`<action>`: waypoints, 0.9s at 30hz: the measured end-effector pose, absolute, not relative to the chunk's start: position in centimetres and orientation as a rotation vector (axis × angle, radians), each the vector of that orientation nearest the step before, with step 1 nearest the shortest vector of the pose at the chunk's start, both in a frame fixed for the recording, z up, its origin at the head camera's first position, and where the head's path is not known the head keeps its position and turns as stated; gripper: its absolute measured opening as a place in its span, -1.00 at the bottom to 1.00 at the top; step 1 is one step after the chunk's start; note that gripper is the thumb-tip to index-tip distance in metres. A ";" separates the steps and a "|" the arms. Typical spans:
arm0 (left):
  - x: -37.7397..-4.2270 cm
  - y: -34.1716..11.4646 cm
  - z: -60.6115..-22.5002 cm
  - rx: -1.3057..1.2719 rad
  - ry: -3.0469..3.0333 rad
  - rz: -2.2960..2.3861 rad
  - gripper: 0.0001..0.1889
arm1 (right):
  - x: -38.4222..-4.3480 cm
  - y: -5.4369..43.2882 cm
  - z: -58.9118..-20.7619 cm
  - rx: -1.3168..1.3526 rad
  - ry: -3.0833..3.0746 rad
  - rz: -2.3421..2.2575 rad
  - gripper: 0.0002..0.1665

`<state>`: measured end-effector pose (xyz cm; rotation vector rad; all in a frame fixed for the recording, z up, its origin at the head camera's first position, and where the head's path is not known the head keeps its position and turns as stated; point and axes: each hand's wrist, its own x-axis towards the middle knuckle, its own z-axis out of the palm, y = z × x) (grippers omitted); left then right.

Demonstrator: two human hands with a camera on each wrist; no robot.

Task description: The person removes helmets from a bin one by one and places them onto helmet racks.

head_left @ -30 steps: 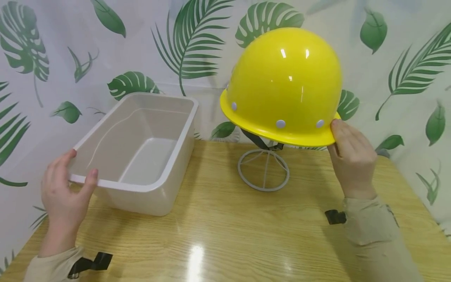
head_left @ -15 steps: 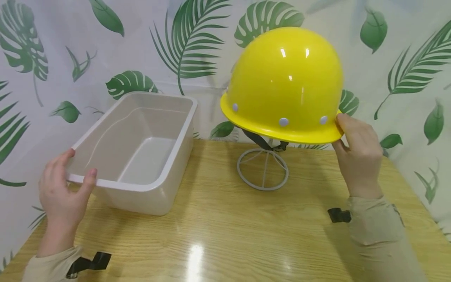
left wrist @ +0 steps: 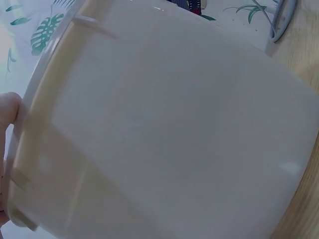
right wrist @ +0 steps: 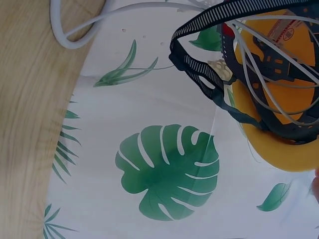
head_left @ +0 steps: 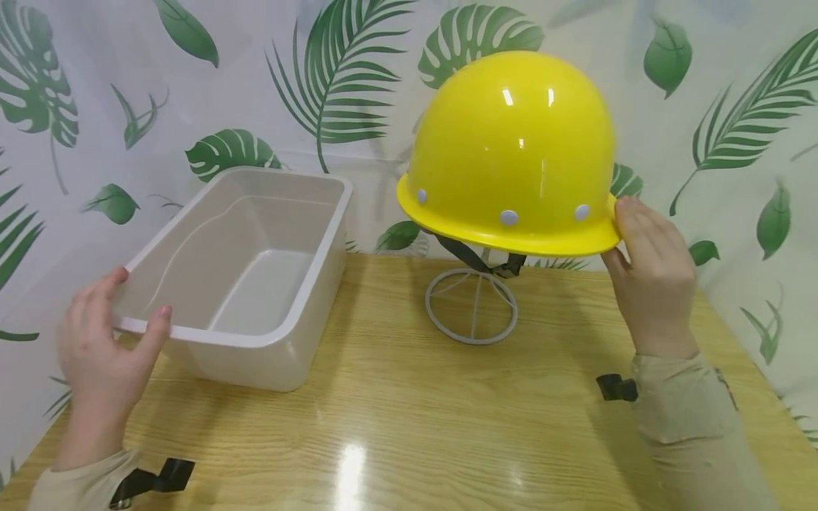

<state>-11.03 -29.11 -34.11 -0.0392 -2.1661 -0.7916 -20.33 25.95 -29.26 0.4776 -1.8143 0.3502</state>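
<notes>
A glossy yellow hard hat (head_left: 511, 156) sits over a white wire stand (head_left: 473, 343) in the head view. My right hand (head_left: 658, 284) pinches its brim at the right end between thumb and fingers. Below the brim hangs a dark chin strap (head_left: 456, 248); the right wrist view shows the hat's orange-looking inside with its black harness (right wrist: 294, 132) and the stand's wires within. On the left, my left hand (head_left: 105, 355) holds the near-left rim of a beige plastic tub (head_left: 236, 369), thumb on the near side. The tub's outer wall (left wrist: 174, 124) fills most of the left wrist view.
Everything stands on a light wood-grain table (head_left: 409, 426). A white wall covering with green leaf prints (head_left: 358, 85) rises right behind the tub and stand. Black straps (head_left: 616, 387) stick out from both sleeves.
My right hand has shifted slightly right and up, and the right end of the hard hat's brim has risen, so the hat is tilted less. My left hand stays on the tub's rim.
</notes>
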 end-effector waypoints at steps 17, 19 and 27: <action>-13.7 -24.0 -28.3 -0.334 -2.549 -0.553 -0.29 | -18.0 29.2 -28.2 0.466 -2.107 0.284 -0.22; -14.3 -23.4 -27.6 -0.355 -2.596 -0.536 -0.26 | -17.9 29.6 -27.4 0.516 -2.114 0.255 -0.13; -15.5 -21.3 -25.9 -0.415 -2.628 -0.572 -0.21 | -18.4 28.0 -25.2 0.740 -2.044 0.187 -0.18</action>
